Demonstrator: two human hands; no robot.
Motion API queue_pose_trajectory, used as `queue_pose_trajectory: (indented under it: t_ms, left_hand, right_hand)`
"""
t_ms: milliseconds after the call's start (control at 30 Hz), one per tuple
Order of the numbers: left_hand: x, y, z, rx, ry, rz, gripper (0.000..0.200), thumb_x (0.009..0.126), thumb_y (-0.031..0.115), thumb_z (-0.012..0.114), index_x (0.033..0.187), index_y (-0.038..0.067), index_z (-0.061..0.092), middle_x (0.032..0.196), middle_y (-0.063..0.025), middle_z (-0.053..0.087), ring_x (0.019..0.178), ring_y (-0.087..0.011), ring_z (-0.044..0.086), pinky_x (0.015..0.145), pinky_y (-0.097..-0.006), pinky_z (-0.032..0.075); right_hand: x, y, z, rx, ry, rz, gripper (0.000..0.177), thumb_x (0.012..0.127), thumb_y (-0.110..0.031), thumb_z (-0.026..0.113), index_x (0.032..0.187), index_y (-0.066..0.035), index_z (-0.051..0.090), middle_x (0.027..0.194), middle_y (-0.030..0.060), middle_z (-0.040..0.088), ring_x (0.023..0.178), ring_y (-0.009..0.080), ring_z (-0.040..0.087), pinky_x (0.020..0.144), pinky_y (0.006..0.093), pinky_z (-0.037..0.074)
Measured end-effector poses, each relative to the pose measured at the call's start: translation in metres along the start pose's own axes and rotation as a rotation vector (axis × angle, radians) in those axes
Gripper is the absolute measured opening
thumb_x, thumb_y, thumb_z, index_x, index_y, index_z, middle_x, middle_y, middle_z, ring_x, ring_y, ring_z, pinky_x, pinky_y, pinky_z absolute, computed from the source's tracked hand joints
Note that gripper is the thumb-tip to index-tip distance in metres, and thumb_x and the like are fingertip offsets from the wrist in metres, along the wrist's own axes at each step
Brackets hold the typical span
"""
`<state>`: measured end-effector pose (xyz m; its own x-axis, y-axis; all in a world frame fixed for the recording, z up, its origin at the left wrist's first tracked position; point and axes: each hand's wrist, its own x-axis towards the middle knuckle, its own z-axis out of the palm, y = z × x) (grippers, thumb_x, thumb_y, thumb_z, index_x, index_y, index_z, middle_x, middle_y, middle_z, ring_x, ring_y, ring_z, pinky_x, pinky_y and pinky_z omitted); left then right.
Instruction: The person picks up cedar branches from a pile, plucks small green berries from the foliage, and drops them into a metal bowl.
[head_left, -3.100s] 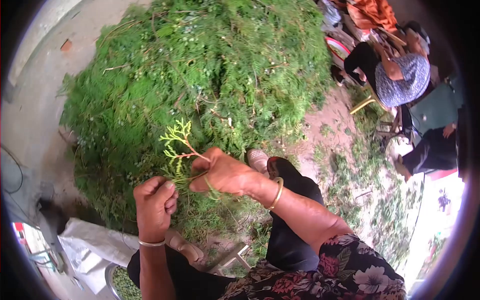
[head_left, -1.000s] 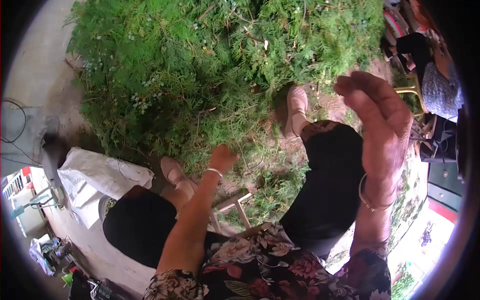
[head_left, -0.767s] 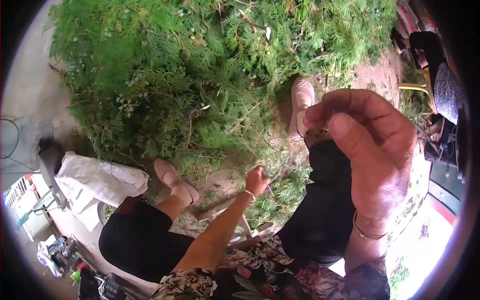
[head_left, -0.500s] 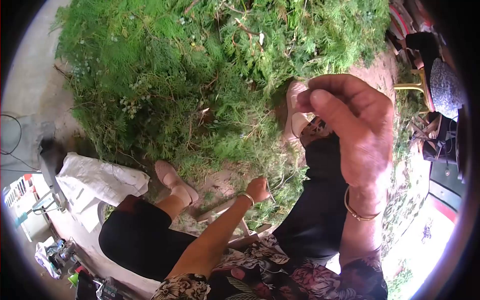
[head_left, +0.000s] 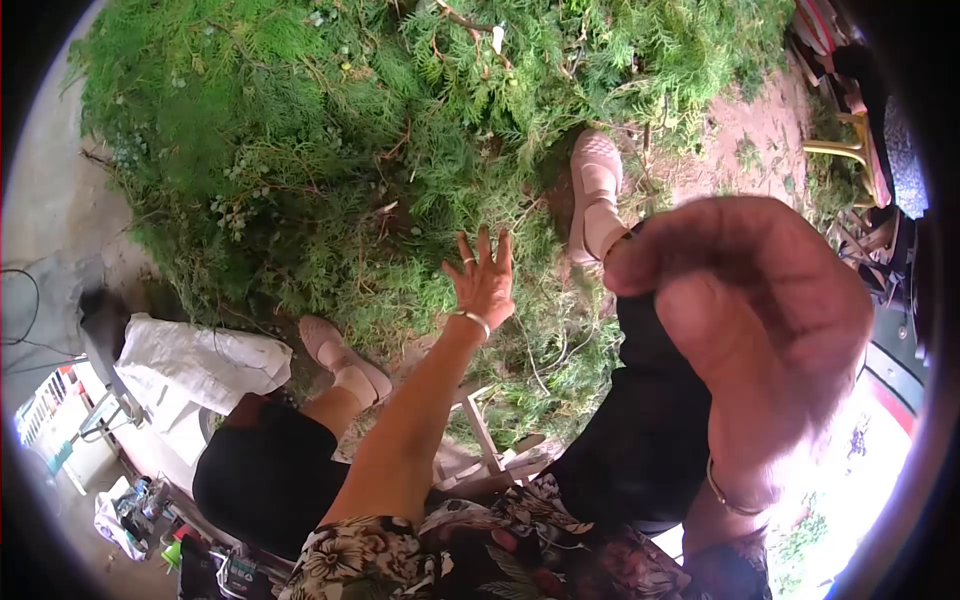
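Observation:
My left hand (head_left: 485, 287) reaches over the pile of green conifer branches (head_left: 330, 150), its fingers spread and nothing in them. A ring and a bracelet show on that hand and wrist. Close to the camera, my right hand (head_left: 770, 290) is raised with its fingers curled in and the thumb bent under them. What it holds, if anything, is hidden. Loose sprigs (head_left: 555, 350) lie on the ground between my legs, in front of a wooden stool frame (head_left: 485, 430).
My feet in pale shoes (head_left: 597, 160) rest at the pile's near edge. A white sack (head_left: 205, 360) lies at left. A yellow-legged seat (head_left: 840, 150) stands at right, with dark items beside it. Assorted objects (head_left: 135, 510) sit at lower left.
My left hand has moved forward from the loose sprigs by the stool and opened. My right hand has come closer to the camera, lower and further right, still curled.

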<state>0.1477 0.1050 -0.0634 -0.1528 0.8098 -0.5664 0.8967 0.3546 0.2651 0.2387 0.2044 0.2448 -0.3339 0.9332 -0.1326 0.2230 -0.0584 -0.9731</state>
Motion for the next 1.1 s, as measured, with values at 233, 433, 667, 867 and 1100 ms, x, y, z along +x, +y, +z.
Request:
queue_pose_trajectory:
  t_ms: [233, 433, 667, 867, 1100]
  left_hand:
    - [0.042, -0.093, 0.0, -0.117, 0.308, -0.481, 0.026, 0.08, 0.021, 0.063, 0.1, 0.006, 0.057, 0.095, -0.0197, 0.063, 0.084, -0.0388, 0.063, 0.072, -0.0461, 0.053]
    - [0.056, -0.117, 0.024, -0.104, 0.248, -0.316, 0.018, 0.079, 0.015, 0.063, 0.086, 0.0, 0.057, 0.078, -0.0211, 0.064, 0.077, -0.0392, 0.065, 0.068, -0.0453, 0.053]
    - [-0.039, -0.073, -0.071, -1.262, 0.197, -0.111, 0.002, 0.072, -0.005, 0.057, 0.073, -0.005, 0.057, 0.057, -0.0112, 0.058, 0.045, -0.0179, 0.058, 0.041, -0.0297, 0.046]
    - [-0.104, -0.008, -0.097, -1.492, 0.164, 0.152, 0.004, 0.074, -0.008, 0.056, 0.077, -0.005, 0.057, 0.069, -0.0079, 0.061, 0.056, -0.0129, 0.059, 0.048, -0.025, 0.049]
    - [-0.14, 0.021, -0.086, -1.804, 0.173, 0.141, 0.014, 0.083, -0.004, 0.055, 0.097, -0.004, 0.055, 0.077, -0.0086, 0.064, 0.067, -0.0133, 0.063, 0.058, -0.0249, 0.053]
  right_hand:
    - [-0.001, 0.02, -0.001, -0.056, -0.039, -0.176, 0.043, 0.08, -0.029, 0.068, 0.099, 0.008, 0.055, 0.081, 0.017, 0.066, 0.076, 0.0207, 0.065, 0.075, 0.0313, 0.051]
    - [0.002, -0.001, 0.004, -0.064, -0.036, 0.166, 0.033, 0.08, -0.018, 0.067, 0.097, 0.008, 0.057, 0.084, 0.0166, 0.066, 0.079, 0.0204, 0.065, 0.077, 0.0306, 0.051]
    - [0.007, 0.009, 0.018, -0.648, -0.421, 0.034, 0.046, 0.073, -0.006, 0.069, 0.113, 0.01, 0.054, 0.094, 0.0202, 0.066, 0.085, 0.0282, 0.065, 0.08, 0.0329, 0.051]
    - [-0.004, 0.092, 0.032, -0.804, -0.74, -0.416, 0.063, 0.065, -0.009, 0.076, 0.121, 0.004, 0.05, 0.097, 0.0268, 0.061, 0.088, 0.0372, 0.062, 0.077, 0.0391, 0.049]
    - [-0.025, 0.112, 0.023, -0.8, -0.926, 0.007, 0.026, 0.068, -0.017, 0.071, 0.081, 0.002, 0.062, 0.073, 0.0204, 0.063, 0.075, 0.0386, 0.063, 0.069, 0.0442, 0.049]
